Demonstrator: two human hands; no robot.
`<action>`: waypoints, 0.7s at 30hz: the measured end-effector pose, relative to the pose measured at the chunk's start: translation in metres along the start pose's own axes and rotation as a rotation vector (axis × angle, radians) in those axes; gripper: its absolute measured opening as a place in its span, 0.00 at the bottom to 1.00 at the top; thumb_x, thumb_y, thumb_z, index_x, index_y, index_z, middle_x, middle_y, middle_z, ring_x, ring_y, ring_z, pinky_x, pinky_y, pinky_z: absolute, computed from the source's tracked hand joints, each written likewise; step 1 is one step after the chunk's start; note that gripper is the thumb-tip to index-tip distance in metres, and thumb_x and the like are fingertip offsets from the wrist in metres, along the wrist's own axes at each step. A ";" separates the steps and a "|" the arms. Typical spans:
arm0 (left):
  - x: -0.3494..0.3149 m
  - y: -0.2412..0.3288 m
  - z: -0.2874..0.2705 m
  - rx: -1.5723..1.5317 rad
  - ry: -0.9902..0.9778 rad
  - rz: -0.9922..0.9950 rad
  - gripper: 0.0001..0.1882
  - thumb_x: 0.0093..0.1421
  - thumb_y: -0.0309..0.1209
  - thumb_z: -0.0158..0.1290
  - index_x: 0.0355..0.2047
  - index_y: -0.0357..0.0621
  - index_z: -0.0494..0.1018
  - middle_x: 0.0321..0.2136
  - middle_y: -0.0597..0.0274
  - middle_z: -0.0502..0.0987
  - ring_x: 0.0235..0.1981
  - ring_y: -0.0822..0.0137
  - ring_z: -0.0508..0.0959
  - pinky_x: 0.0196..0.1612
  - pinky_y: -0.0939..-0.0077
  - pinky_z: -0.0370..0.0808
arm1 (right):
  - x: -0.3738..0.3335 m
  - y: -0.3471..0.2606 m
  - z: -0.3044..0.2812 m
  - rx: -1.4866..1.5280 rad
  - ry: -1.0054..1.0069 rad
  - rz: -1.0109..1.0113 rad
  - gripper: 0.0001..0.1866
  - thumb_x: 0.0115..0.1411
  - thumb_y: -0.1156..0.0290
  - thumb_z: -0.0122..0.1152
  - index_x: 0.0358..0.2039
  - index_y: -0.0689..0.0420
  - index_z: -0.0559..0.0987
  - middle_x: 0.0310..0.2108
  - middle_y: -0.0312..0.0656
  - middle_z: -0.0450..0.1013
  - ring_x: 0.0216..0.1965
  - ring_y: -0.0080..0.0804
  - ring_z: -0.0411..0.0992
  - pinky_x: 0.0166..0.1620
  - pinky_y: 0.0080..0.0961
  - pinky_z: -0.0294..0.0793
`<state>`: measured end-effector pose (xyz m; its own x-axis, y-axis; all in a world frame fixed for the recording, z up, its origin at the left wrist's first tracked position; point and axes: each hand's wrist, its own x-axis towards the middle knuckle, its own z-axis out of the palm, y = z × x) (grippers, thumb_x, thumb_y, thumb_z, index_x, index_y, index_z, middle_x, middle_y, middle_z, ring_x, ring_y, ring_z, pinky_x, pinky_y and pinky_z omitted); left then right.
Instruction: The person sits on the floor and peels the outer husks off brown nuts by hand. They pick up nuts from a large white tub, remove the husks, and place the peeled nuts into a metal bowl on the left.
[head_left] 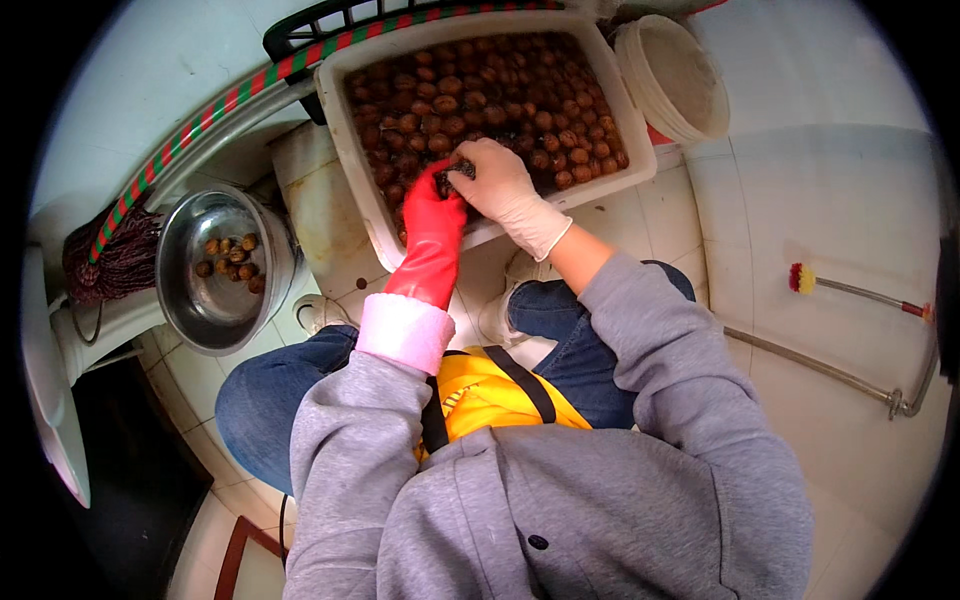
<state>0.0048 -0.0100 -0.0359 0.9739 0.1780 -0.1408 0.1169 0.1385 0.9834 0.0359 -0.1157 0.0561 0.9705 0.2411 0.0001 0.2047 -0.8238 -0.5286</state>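
A white rectangular tub (375,215) holds many brown walnuts (445,104) in dark water. Over its near edge, my two gloved hands meet. My left hand (436,208), in a red rubber glove with a pink cuff, is closed; what its fingers hold is hidden. My right hand (500,182), in a thin pale glove, curls against the left one. Between them shows a dark grey, shaggy pad (461,170) that looks like a steel wool scourer, gripped in the right fingers. Any walnut inside the grip is out of sight.
A metal bowl (182,285) with several wet walnuts stands at the left, beside a dark red mop head (110,245). A red-and-green striped pole (215,112) runs behind the tub. White buckets (690,80) stand at the right. A metal pipe (810,368) follows the right wall.
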 end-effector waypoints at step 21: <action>-0.002 0.005 -0.003 0.088 -0.064 -0.054 0.24 0.53 0.25 0.59 0.52 0.39 0.71 0.45 0.54 0.78 0.45 0.64 0.77 0.50 0.71 0.73 | -0.012 -0.013 0.005 -0.076 -0.042 -0.076 0.13 0.52 0.65 0.63 0.36 0.58 0.78 0.35 0.50 0.74 0.41 0.51 0.73 0.44 0.42 0.73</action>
<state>0.0024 -0.0072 -0.0314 0.9759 0.1095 -0.1890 0.1834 0.0593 0.9813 0.0210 -0.1060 0.0588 0.9460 0.3242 0.0015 0.2880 -0.8384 -0.4627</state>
